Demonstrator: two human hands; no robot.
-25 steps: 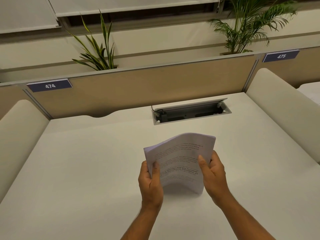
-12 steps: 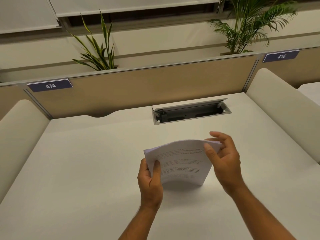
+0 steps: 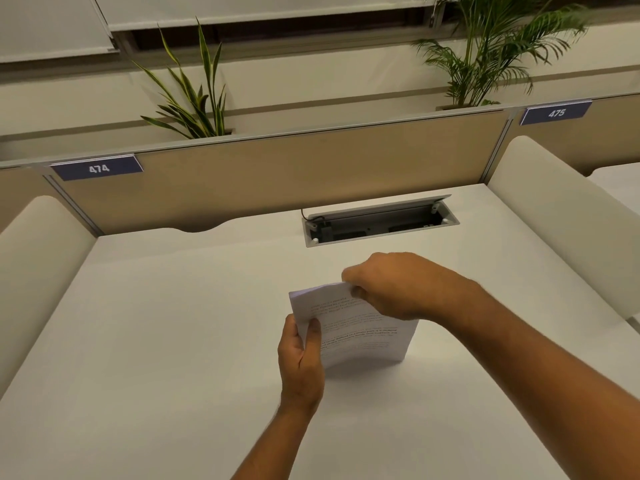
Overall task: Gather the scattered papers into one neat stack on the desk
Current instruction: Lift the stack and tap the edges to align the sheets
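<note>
A stack of printed white papers (image 3: 360, 337) stands on its lower edge on the white desk (image 3: 173, 341), bowed slightly and leaning back. My left hand (image 3: 301, 362) grips the stack's left edge, thumb on the printed face. My right hand (image 3: 391, 285) lies over the top edge of the stack, fingers curled down onto it and hiding the upper right corner. No loose sheets show elsewhere on the desk.
An open cable box (image 3: 377, 221) is set into the desk behind the papers. A tan partition (image 3: 277, 174) with labels 474 and 475 closes the back. Padded side dividers (image 3: 561, 216) flank the desk, and two plants stand beyond the partition.
My right hand has left the stack's right edge, risen and come down over its top edge. The stack now stands lower and more compact. My left hand has kept its grip.
</note>
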